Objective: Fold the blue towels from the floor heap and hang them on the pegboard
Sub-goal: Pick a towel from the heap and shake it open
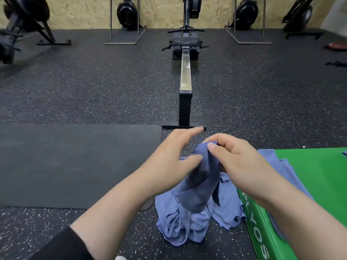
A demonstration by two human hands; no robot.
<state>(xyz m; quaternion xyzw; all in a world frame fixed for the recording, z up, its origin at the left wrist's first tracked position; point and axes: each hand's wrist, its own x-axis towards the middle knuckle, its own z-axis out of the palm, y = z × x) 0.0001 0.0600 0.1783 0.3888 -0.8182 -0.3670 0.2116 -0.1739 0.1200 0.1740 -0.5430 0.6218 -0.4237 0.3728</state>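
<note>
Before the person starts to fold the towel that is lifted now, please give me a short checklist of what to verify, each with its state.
1. Right hand pinches the top of the lifted blue cloth towel: ok.
2. Left hand has a hold on the towel: not ok; its fingers are straight beside the cloth.
3. Lifted towel is free of the heap of blue towels on the floor: not ok; its lower end reaches into the heap.
4. Flat place for folding nearby: ok; the green padded box and the dark grey floor mat are close.
5. Pegboard for hanging: cannot tell; it is not in view.
</note>
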